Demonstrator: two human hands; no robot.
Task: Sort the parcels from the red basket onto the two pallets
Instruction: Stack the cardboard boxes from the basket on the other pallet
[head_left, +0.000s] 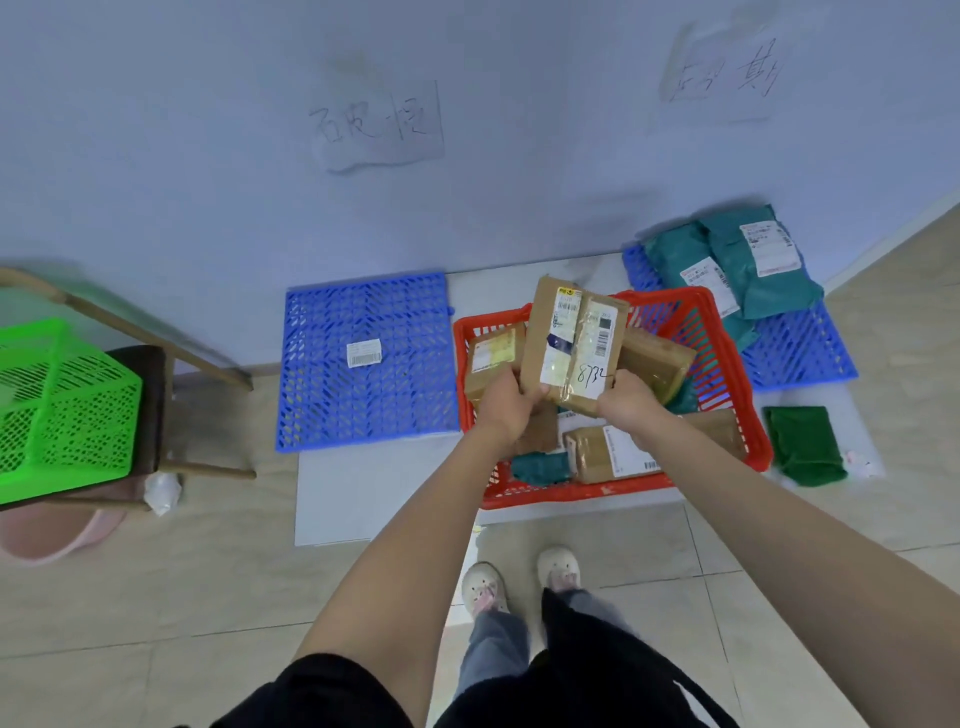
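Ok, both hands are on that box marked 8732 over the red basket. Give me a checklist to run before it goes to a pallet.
1. Two-handed hold: left hand and right hand grip the cardboard box at its near edge. Ok.
2. Box lifted above the red basket: ok.
3. Box damage: taped, no clear tear; cannot tell.
4. Left pallet space: only a loose label on it. Ok.
5. Right pallet space: green bags fill the far part, near part free. Ok.
6. Wall signs: blurred, cannot tell.
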